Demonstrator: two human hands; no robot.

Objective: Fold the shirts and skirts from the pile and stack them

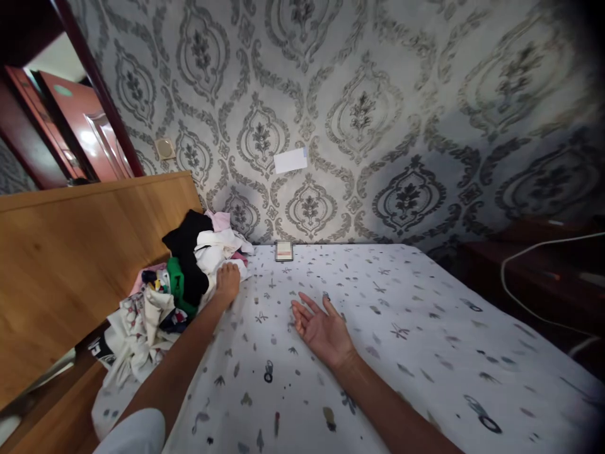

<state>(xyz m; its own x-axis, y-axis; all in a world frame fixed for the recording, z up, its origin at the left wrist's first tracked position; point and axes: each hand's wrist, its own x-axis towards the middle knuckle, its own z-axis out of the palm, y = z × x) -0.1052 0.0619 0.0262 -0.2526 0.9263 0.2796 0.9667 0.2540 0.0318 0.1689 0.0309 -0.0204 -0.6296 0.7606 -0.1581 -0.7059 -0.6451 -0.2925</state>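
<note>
At the left edge of the bed, my left hand (229,283) is closed at the near side of a heap of clothes, its fingers curled on a white garment (242,270). Part of that cloth is hidden behind the hand. My right hand (325,329) is held above the patterned white sheet (288,391), palm up, fingers loosely spread and holding nothing. In the heap, a black garment (190,243), a green one (175,284) and a cream one (158,306) lie crumpled together.
A wooden headboard (94,221) rises behind the clothes. Against the wall, a small rectangular object (284,251) lies on the bed's far edge. A white cable (524,309) hangs over dark furniture at right. A white paper (290,161) is on the patterned wall.
</note>
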